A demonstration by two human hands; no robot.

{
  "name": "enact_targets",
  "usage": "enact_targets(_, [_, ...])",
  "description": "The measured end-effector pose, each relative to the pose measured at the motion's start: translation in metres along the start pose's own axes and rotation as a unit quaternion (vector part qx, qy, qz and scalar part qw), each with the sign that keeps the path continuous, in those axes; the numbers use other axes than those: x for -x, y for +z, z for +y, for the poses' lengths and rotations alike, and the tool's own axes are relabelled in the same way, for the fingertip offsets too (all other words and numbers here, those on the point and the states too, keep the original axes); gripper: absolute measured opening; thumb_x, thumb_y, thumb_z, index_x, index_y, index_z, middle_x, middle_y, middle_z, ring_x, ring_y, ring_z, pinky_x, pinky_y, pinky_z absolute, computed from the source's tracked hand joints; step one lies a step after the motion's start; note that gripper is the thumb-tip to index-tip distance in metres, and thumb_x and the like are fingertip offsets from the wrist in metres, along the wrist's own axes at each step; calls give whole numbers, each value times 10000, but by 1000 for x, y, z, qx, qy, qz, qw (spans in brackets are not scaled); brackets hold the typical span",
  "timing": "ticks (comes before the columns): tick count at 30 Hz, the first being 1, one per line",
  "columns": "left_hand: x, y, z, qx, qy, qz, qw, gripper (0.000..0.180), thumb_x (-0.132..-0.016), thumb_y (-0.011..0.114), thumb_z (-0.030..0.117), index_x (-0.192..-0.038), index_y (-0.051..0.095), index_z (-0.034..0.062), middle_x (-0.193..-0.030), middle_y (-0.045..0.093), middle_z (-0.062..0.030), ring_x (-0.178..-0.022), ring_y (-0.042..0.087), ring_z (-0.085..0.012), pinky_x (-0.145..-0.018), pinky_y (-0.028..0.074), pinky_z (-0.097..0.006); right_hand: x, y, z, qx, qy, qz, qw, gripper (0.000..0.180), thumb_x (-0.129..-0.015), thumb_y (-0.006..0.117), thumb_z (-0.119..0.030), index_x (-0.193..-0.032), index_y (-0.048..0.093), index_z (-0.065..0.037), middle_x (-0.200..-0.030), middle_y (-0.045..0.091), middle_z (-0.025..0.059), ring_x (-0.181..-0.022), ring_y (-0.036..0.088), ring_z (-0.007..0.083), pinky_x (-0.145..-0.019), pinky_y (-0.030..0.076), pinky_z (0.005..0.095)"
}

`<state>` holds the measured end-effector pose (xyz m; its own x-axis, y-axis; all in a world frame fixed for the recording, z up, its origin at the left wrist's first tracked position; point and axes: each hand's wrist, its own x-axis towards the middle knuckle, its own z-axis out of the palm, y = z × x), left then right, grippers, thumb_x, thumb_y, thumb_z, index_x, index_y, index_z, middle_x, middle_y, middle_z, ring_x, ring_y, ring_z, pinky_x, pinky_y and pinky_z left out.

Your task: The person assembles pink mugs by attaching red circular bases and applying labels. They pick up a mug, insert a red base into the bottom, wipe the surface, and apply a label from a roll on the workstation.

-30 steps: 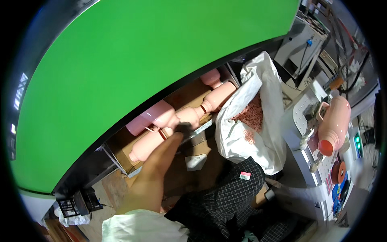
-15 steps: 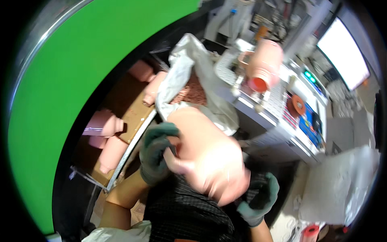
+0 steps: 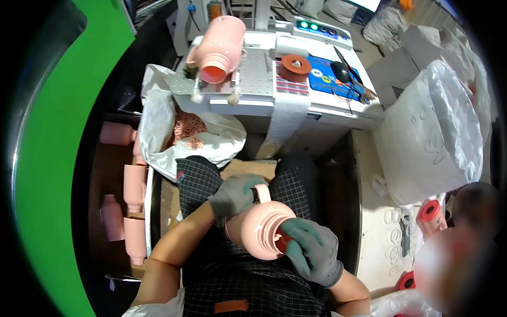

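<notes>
A shiny pink jug (image 3: pixel 257 232) with a loop handle and a threaded neck lies tilted across my lap, its mouth facing right. My left hand (image 3: pixel 234 195), in a grey-green work glove, is closed around its side beside the handle. At the mouth is my gloved right hand (image 3: pixel 311 248), its fingers bent together at the rim, the fingertips reaching into the opening. They hide most of the reddish inside, and whatever they may pinch is hidden. A second pink jug (image 3: pixel 221 45) lies on the perforated machine plate (image 3: pixel 256 68) ahead, its open mouth towards me.
Several pink jugs (image 3: pixel 135 187) lie in a bin at left, beside a white sack (image 3: pixel 158 132) of pink scraps. A tape roll (image 3: pixel 296 67) and scissors (image 3: pixel 365 95) are on the machine. At right stand a large white sack (image 3: pixel 417 137) and a ledge with clear rings (image 3: pixel 393 235).
The jug has turned from base outward to mouth facing right and come down to my lap. My right hand, open and apart before, is now at its mouth. The view has swung right.
</notes>
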<state>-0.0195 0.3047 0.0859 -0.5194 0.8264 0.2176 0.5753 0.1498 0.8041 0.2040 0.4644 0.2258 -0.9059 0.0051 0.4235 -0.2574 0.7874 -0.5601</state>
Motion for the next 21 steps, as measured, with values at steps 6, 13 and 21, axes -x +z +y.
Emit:
enact_targets(6, [29,12,45,-77,8,82,994,441,-885,694,134,-1308,635,26,-1329,662,-157,-1240,621,-385,-1051,513,-455,41,-7,26,84,110,-215,967,200,-877,727,-219,-1027,689,-92,-1002,692,114,-760,691,325,-699,565,435])
enact_targets(13, [29,47,117,-183,222,-76,955,867,-852,752,456,-1564,448,66,-1456,532,-133,-1245,597,-283,-1047,506,-455,28,14,52,162,-31,-205,965,266,-848,761,-279,-1033,704,-98,-915,691,71,-731,684,278,-597,509,409])
enact_targets(21, [34,32,101,-63,180,25,981,847,-844,748,432,-1547,508,25,-1126,666,-71,-980,642,-232,-869,507,-409,18,42,53,-80,-34,-40,995,236,-713,889,-211,-798,707,-88,-726,649,73,-611,626,263,-556,477,364])
